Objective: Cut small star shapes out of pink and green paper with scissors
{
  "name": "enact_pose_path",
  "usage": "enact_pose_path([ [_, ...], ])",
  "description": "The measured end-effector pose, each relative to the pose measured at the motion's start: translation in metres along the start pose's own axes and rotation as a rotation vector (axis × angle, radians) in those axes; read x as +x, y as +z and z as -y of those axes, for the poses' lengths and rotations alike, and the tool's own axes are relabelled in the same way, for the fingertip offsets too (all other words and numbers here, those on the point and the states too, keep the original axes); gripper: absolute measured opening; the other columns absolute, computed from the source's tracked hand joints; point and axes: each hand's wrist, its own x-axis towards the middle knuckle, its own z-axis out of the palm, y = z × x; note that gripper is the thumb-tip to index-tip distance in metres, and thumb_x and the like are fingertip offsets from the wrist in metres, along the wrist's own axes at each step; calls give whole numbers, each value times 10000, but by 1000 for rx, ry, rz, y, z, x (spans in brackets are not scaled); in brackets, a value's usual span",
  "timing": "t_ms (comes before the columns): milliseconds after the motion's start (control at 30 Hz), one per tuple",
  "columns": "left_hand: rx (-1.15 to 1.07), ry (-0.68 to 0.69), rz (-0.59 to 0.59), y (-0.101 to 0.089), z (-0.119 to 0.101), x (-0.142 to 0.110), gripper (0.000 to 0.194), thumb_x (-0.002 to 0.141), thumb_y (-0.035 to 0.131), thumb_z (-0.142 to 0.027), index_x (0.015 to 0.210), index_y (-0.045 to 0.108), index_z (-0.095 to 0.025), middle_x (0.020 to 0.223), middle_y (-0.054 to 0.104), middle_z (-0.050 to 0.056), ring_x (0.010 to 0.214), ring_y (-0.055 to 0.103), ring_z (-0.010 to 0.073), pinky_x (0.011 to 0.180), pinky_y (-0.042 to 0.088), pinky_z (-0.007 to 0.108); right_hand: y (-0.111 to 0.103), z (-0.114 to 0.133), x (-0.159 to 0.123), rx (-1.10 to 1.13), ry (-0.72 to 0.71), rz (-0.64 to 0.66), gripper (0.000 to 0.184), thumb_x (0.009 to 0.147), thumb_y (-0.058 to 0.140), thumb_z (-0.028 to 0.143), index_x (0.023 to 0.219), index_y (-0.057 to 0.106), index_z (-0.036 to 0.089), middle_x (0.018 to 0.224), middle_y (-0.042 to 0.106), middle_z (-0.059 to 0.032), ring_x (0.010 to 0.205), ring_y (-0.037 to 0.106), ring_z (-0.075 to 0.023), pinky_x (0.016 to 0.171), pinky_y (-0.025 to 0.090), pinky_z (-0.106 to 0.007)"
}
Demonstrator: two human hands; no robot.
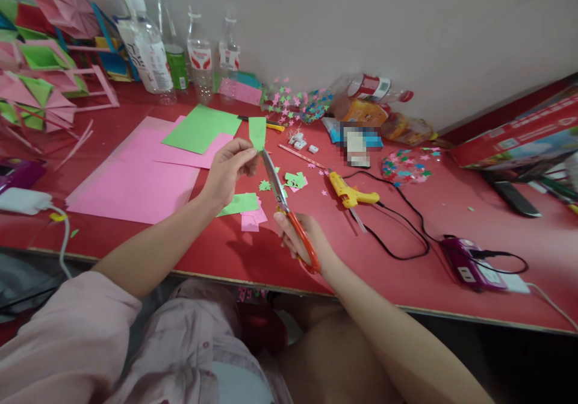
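Observation:
Between its thumb and fingers my left hand (232, 166) pinches a small green piece of paper (257, 132), held up above the table. My right hand (304, 238) is closed round the orange handles of a pair of scissors (280, 190). The scissor blades point up and away, their tips at the lower end of the green paper; whether they touch it I cannot tell. Below the hands lie green cut scraps (295, 180), a green paper strip (239, 204) and pink paper pieces (253, 216).
Large pink sheets (130, 175) and a green sheet (203, 128) lie left on the red table (298, 280). A yellow glue gun (350, 191) with a black cord is at right, near a purple power strip (472, 262). Bottles (198, 61) and paper models (45, 79) stand behind.

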Motion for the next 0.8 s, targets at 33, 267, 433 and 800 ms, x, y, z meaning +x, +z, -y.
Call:
enact_pose_path([
  [33,3,0,-7,0,-1,0,128,778,588,-175,669,523,-196,558,560,-58,477,514,37,486,398,183,0,-1,0,-3,2,4,546,705,597,734,608,473,211,406,394,64,316,374,-79,311,325,-210],
  [267,75,31,-38,0,-3,0,135,783,579,-165,659,535,-194,537,532,-56,470,493,37,488,398,181,-5,0,-1,-23,-24,56,538,741,565,718,598,470,207,382,384,67,316,374,-76,355,334,-218],
  [433,115,33,-32,1,-3,-1,137,782,585,-153,654,553,-189,524,545,-50,456,487,39,482,408,183,-9,0,-2,-50,-34,84,514,765,550,695,624,496,203,379,398,67,323,393,-82,371,339,-218],
  [800,120,42,-7,0,-2,-1,131,770,591,-144,651,556,-183,514,544,-53,449,492,41,475,407,183,-12,1,-3,-70,-19,94,516,774,549,694,627,494,202,402,411,59,338,410,-86,387,351,-228],
])
